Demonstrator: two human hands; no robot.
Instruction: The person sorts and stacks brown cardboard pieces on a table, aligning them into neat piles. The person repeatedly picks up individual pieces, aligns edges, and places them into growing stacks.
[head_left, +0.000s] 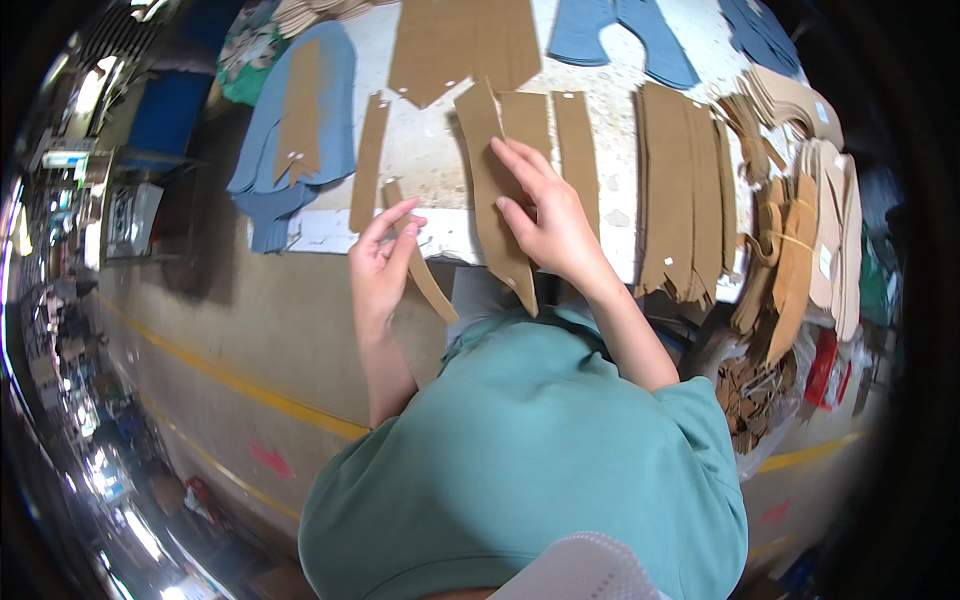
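My left hand [380, 262] is at the table's front edge, thumb and fingertips pinched on a narrow brown strip [432, 290] of leather-like material. That strip's lower end hangs past the edge. With fingers stretched out, my right hand [545, 215] lies on a wider brown piece [478, 165], whose pointed end also sticks out over the edge. Beside it lie a brown piece [527, 122] partly under my hand and another brown strip [575, 140]. Left of my hands is one more narrow strip [368, 165]. Small white bits mark several pieces.
The white table [430, 160] carries large brown pieces [465, 45] at the back, blue pieces [335, 110] at left, and blue ones [625, 40] far right. A brown stack [680, 190], tied bundles [790, 240] and beige pieces [825, 230] stand right. Below is a bag of scraps [755, 395].
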